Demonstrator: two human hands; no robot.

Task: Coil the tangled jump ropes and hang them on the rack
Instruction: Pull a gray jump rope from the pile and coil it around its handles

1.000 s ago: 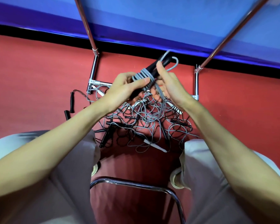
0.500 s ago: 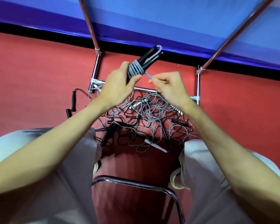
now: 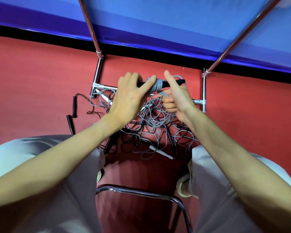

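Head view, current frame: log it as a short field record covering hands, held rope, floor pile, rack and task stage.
left hand: left hand grips the black handles
right hand: right hand pinches the grey cord, thumb up
held rope: wrapped grey jump rope, cord coiled round its black handles
floor pile: tangled jump ropes on the red floor, grey and black
rack: chrome rack, base over the pile
stage: coiling, nothing hung in view
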